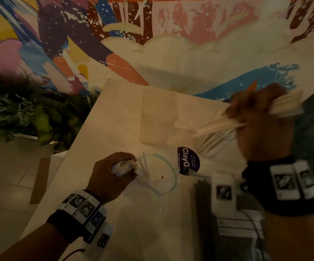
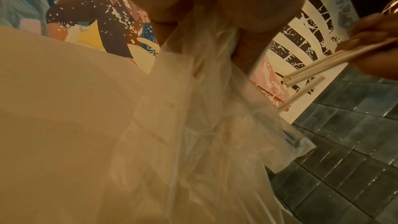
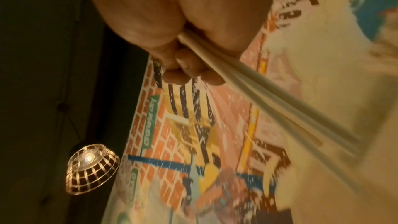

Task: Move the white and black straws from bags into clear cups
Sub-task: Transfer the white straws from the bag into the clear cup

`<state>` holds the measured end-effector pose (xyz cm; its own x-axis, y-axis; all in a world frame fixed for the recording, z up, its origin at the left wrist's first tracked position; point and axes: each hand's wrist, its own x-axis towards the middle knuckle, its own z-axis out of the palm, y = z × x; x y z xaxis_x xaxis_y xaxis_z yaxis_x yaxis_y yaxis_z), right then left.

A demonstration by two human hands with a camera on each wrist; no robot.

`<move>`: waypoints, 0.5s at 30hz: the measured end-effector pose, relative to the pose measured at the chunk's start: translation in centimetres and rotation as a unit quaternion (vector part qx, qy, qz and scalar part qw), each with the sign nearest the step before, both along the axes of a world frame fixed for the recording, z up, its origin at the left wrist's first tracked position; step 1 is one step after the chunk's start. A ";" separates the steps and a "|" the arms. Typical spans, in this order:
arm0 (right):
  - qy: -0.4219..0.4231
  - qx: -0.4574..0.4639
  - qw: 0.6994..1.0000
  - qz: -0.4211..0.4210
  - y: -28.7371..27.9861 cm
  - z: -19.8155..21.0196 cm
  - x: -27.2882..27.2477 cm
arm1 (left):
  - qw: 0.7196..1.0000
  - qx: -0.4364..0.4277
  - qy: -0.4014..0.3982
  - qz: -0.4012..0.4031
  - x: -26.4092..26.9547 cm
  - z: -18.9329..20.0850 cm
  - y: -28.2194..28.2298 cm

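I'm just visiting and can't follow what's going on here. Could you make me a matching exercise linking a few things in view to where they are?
Things:
1. left hand
2. right hand
3. black straws
4. round sticker

Places:
A. lying on the table near the right wrist
B. stuck on the table, reading "ClayGo"
C. raised, gripping loose white straws
D. gripping the bunched clear bag

Pairs: 1-D, 2-C, 3-A, 4-B

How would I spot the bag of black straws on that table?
Start at the pale table and find its round purple sticker. Just nearer the person, below the right hand, lies the bag of black straws: the only dark bundle, while every other straw is white.
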<state>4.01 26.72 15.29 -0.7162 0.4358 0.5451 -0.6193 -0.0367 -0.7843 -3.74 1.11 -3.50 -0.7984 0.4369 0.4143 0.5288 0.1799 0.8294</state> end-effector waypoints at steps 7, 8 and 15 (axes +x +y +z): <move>-0.093 0.057 0.962 -0.251 9.8 1.9 -2.7 | 0.999 -0.034 0.009 0.001 0.3 0.3 0.0; -0.062 0.015 0.966 -0.252 10.5 1.4 -3.3 | 0.999 -0.035 0.009 0.001 0.4 0.3 -0.1; -0.055 0.001 0.964 -0.260 12.2 -2.1 -4.7 | 1.000 -0.011 0.008 0.001 0.6 0.5 -0.1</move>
